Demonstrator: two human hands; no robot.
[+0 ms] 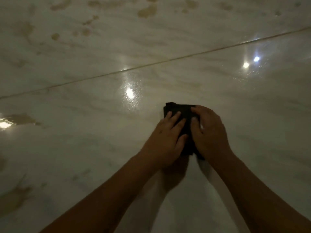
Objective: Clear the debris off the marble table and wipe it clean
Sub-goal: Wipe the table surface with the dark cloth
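A dark folded cloth [183,111] lies on the pale marble table [87,148], a little right of centre. My left hand [165,137] presses flat on its left part, fingers straight and thumb alongside. My right hand [211,130] covers its right part, fingers curled over the fabric and gripping it. Most of the cloth is hidden under both hands; only its far edge, a strip between the hands and a near corner show.
Brownish stains [148,10] are scattered across the far part of the marble. Another stain with a glare spot [21,119] sits at the left edge. A thin seam [151,64] crosses the slab diagonally. Wet sheen [130,95] glistens just beyond the cloth.
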